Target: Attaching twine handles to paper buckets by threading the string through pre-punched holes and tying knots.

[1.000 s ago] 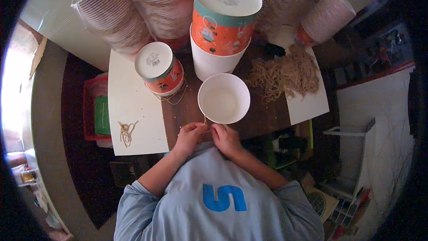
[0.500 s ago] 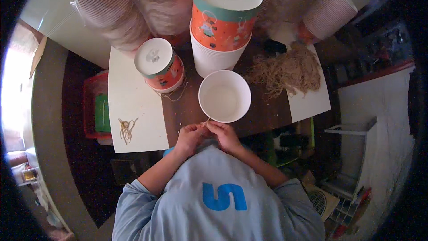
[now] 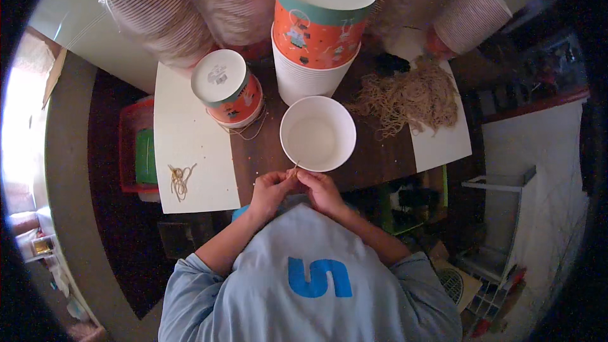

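In front of me on the table stands a white paper bucket (image 3: 318,142), its open mouth facing up. My left hand (image 3: 271,192) and my right hand (image 3: 323,194) meet at its near rim, fingertips pinched together. A thin tan cord (image 3: 297,164) sticks up from between the fingertips against the rim; the rest of it is hidden by the fingers. Both hands are closed, the thumbs and index fingers almost touching. Behind the bucket rises a tall stack of white buckets (image 3: 310,76), topped by an upside-down orange and green printed bucket (image 3: 322,35).
At left, another upturned printed bucket (image 3: 227,88) has cord around its base. A few loose cords (image 3: 181,181) lie on the white board (image 3: 196,142). A tangled heap of tan cord (image 3: 415,100) lies at right. Plastic-wrapped bucket stacks (image 3: 161,12) line the back.
Both hands stay at the near rim, with small finger movements around the cord. The whole view has shifted slightly; the buckets stand as before.
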`<action>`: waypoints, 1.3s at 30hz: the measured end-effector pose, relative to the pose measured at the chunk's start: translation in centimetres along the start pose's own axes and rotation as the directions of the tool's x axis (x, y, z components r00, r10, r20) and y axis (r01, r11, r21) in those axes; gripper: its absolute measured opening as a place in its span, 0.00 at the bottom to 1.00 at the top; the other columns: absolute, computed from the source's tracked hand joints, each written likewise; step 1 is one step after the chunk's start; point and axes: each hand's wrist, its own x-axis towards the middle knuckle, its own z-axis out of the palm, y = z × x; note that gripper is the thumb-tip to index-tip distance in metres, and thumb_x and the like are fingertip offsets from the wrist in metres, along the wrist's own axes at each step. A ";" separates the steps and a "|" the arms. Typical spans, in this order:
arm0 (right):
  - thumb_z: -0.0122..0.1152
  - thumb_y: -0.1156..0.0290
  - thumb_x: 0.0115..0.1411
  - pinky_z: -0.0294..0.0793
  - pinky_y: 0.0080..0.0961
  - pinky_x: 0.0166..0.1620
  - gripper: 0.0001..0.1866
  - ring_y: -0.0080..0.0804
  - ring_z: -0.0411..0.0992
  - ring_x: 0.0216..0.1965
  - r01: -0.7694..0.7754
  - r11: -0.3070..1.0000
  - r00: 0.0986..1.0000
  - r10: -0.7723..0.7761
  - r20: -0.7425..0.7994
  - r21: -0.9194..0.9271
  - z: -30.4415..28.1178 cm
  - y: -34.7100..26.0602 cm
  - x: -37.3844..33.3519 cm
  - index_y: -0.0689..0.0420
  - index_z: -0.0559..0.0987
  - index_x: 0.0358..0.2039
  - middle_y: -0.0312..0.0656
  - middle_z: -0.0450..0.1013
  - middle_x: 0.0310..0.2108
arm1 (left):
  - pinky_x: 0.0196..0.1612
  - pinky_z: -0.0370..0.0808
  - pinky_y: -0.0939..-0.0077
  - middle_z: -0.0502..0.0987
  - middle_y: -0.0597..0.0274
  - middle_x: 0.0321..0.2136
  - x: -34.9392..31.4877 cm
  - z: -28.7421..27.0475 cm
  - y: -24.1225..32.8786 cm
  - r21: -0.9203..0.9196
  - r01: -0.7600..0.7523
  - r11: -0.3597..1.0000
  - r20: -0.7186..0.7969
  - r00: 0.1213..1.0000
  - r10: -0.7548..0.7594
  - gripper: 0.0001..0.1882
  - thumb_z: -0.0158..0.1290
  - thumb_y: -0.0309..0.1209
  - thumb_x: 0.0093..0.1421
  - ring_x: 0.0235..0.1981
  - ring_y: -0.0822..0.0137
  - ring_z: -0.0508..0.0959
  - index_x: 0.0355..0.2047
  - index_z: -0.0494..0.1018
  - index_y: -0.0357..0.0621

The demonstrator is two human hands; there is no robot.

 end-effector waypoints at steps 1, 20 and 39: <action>0.50 0.67 0.59 0.66 0.21 0.46 0.11 0.23 0.70 0.38 -0.041 0.999 0.999 0.041 -0.012 -0.002 0.2 -0.1 -0.1 0.60 0.77 0.34 0.36 0.74 0.34 | 0.29 0.72 0.84 0.77 0.63 0.24 0.1 -0.1 -0.3 0.059 -0.037 0.998 -0.018 0.999 0.038 0.12 0.55 0.33 0.55 0.25 0.77 0.74 0.30 0.74 0.32; 0.50 0.70 0.57 0.69 0.27 0.44 0.10 0.29 0.70 0.38 -0.201 0.919 0.977 0.214 -0.003 0.339 0.0 -0.3 0.1 0.59 0.74 0.38 0.39 0.72 0.36 | 0.25 0.70 0.76 0.73 0.57 0.33 -0.6 -0.2 0.3 0.639 -0.480 0.601 0.088 0.822 0.563 0.14 0.56 0.23 0.48 0.29 0.66 0.72 0.37 0.70 0.41; 0.52 0.69 0.57 0.70 0.27 0.40 0.10 0.28 0.69 0.36 -0.192 0.910 0.975 0.219 -0.033 0.367 0.0 0.1 0.5 0.56 0.73 0.39 0.37 0.71 0.35 | 0.33 0.75 0.70 0.74 0.54 0.32 0.1 -0.5 0.2 0.650 -0.614 0.448 0.188 0.701 0.688 0.10 0.56 0.22 0.47 0.30 0.56 0.76 0.33 0.74 0.40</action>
